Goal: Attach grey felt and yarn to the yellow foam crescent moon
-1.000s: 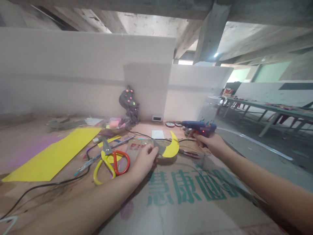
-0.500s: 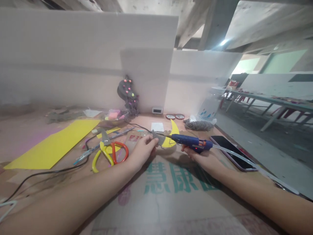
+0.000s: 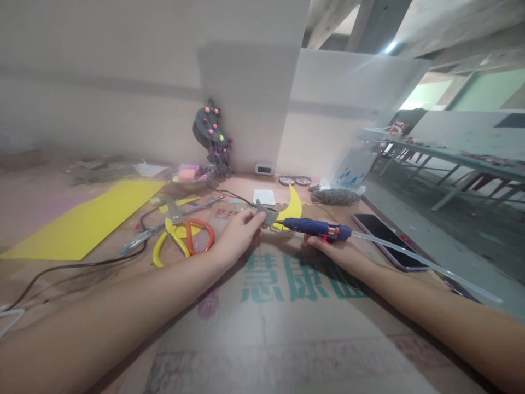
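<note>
My left hand (image 3: 246, 224) pinches the grey-covered end of a yellow crescent (image 3: 294, 203) between thumb and fingers. The grey covering (image 3: 269, 215) looks like wound yarn and takes up the crescent's left end; the rest is bare yellow. My right hand (image 3: 328, 249) is wrapped round a blue glue gun (image 3: 314, 226), with a small red light showing and a long clear glue stick (image 3: 426, 264) trailing from its back. The nozzle points left and lies at the edge of the grey part; whether it touches cannot be made out.
Scissors (image 3: 191, 238), a pen (image 3: 141, 239) and a yellow sheet (image 3: 94, 221) lie left. A phone (image 3: 389, 241) lies right. Behind are grey yarn (image 3: 334, 195), a small display (image 3: 264, 168) and a grey crescent ornament (image 3: 211, 128) with coloured balls. A black cord (image 3: 77, 265) crosses the left side.
The glue gun's nozzle has shifted slightly down and left along the crescent, towards the grey part. My view has tilted down a little. Both hands keep their holds.
</note>
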Motion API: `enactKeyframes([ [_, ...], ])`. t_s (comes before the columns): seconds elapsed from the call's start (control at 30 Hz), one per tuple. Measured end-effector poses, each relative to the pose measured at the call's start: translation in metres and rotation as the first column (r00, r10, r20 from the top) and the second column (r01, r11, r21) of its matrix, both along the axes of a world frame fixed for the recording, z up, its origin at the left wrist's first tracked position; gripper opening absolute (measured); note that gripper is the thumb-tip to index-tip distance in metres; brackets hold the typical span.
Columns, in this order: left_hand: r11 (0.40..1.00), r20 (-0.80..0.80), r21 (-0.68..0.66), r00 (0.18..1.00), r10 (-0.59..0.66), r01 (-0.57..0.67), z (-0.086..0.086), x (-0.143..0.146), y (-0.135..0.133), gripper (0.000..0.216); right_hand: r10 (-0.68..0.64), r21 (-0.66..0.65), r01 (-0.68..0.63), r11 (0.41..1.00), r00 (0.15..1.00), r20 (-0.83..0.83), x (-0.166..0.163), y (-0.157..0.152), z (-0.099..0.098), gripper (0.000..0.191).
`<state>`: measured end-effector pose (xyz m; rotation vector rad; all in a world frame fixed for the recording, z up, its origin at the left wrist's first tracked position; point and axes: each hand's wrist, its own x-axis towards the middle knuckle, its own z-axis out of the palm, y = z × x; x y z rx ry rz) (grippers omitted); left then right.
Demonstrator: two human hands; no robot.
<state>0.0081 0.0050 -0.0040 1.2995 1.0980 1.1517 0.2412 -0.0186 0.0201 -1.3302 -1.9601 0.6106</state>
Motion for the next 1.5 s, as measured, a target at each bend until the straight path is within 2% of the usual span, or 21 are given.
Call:
enactKeyframes([
  [0.2, 1.000, -0.026, -0.002, 0.999, 0.028, -0.028, 0.0010, 0.0001, 0.0017, 0.027, -0.039, -0.043, 0.041, 0.998, 0.998, 0.053, 0.0001, 0.0043, 0.0008, 0.032],
  [0.4, 0.999, -0.038, 0.012, 0.999, 0.031, -0.031, 0.0017, -0.0011, 0.0017, 0.029, -0.012, -0.015, 0.013, 1.000, 0.999, 0.050, 0.0002, 0.0032, 0.0009, 0.035],
  [0.73, 0.999, -0.050, 0.013, 0.998, 0.036, -0.036, 0.0029, 0.0004, 0.0001, 0.029, 0.001, -0.055, 0.001, 0.998, 0.999, 0.040, 0.0000, 0.0038, -0.0001, 0.029],
  [0.9, 0.999, -0.064, 0.016, 0.997, 0.048, -0.047, 0.0047, 0.0016, -0.0006, 0.027, 0.027, -0.025, -0.027, 0.999, 1.000, 0.008, 0.0015, 0.0068, -0.0051, 0.030],
  [1.03, 0.999, -0.078, 0.024, 0.996, 0.047, -0.046, 0.0052, 0.0012, -0.0005, 0.028, -0.008, -0.059, 0.009, 0.998, 1.000, 0.016, -0.0007, 0.0051, -0.0020, 0.032],
  [1.2, 0.999, -0.087, 0.013, 0.995, 0.042, -0.041, 0.0061, 0.0007, -0.0006, 0.028, 0.025, -0.059, -0.027, 0.998, 0.999, -0.040, -0.0051, 0.0029, 0.0019, 0.028],
  [1.5, 0.999, -0.089, 0.025, 0.995, 0.036, -0.034, 0.0039, 0.0007, 0.0006, 0.029, 0.012, -0.041, -0.013, 0.999, 1.000, -0.029, -0.0004, 0.0056, -0.0065, 0.029],
])
